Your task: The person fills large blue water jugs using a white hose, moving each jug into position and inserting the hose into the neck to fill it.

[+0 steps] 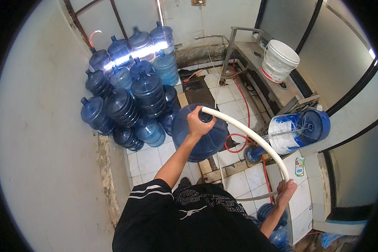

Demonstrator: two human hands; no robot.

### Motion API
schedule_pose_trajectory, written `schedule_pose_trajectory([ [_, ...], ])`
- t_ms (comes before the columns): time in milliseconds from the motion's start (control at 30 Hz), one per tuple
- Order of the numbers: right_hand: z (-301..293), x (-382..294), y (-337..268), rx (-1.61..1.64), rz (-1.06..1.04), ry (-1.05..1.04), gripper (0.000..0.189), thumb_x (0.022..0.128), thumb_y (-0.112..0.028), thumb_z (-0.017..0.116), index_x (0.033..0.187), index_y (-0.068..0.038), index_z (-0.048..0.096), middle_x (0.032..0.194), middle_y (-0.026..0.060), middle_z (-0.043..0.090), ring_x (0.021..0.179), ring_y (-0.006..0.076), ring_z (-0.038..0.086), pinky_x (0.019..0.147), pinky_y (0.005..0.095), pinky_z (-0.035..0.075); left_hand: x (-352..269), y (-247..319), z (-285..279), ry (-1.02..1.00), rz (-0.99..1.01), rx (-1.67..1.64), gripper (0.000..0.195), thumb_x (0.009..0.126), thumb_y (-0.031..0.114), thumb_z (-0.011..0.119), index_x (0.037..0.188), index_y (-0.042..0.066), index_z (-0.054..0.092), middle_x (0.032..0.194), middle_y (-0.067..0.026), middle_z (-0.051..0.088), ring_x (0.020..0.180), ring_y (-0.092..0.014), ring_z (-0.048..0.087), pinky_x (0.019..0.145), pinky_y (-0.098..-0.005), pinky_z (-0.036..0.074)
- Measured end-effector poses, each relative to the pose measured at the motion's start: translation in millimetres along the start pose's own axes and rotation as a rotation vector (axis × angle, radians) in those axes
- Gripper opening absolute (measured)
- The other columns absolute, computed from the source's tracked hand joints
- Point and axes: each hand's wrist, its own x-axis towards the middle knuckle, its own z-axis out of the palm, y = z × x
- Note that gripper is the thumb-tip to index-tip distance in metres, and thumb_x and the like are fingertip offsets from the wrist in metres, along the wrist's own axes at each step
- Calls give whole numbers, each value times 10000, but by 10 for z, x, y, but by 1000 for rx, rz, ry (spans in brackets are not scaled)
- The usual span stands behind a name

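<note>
A large blue water jug [189, 138] stands before me on the tiled floor. My left hand [199, 123] is wrapped around its neck, with the fingers close to the end of a thick white hose [245, 130]. That end lies at the jug's dark mouth [205, 116]; whether it reaches inside cannot be told. From there the hose arcs to the right and down to my right hand [286, 189], which grips it near a white tiled ledge [299, 201]. Below that hand, a greyer stretch of hose [258, 197] runs back to the left.
Several blue jugs [146, 89] crowd the left, some stacked. On the right, a bench [250, 60] bears a white bucket [278, 61], and a blue-and-white container [297, 132] lies tilted. A thin red hose [244, 94] crosses the floor. More jugs [272, 214] stand below my right forearm.
</note>
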Motion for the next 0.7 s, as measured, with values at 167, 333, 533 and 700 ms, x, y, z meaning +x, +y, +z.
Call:
schedule_pose_trajectory([
  [167, 87, -7, 39, 12, 54, -76, 506, 864, -469, 506, 558, -125, 294, 463, -41, 259, 374, 63, 250, 343, 235, 161, -70, -161, -89, -45, -97, 8, 343, 549, 188, 759, 798, 22, 592, 703, -122, 623, 668, -245, 634, 621, -325, 487],
  [333, 316, -83, 30, -5, 104, -165, 529, 853, -468, 523, 519, -108, 326, 472, -44, 307, 394, 60, 262, 365, 243, 168, -240, -435, -247, -269, -273, 110, 315, 579, 241, 753, 791, 65, 600, 677, -108, 621, 638, -211, 627, 624, -312, 489],
  [533, 387, -163, 101, -179, 170, -217, 501, 873, -421, 516, 529, -90, 365, 485, -48, 318, 412, 53, 274, 373, 242, 175, -343, -742, -509, -449, -308, 423, 451, 631, 398, 707, 828, 3, 614, 727, -214, 621, 712, -352, 622, 678, -402, 498],
  [700, 478, -211, 151, -357, 250, -282, 492, 890, -365, 502, 509, -84, 369, 465, -47, 319, 416, 59, 267, 386, 257, 179, -513, -1085, -761, -623, -471, 607, 588, 670, 454, 681, 988, -22, 551, 769, -231, 620, 769, -394, 616, 711, -435, 498],
])
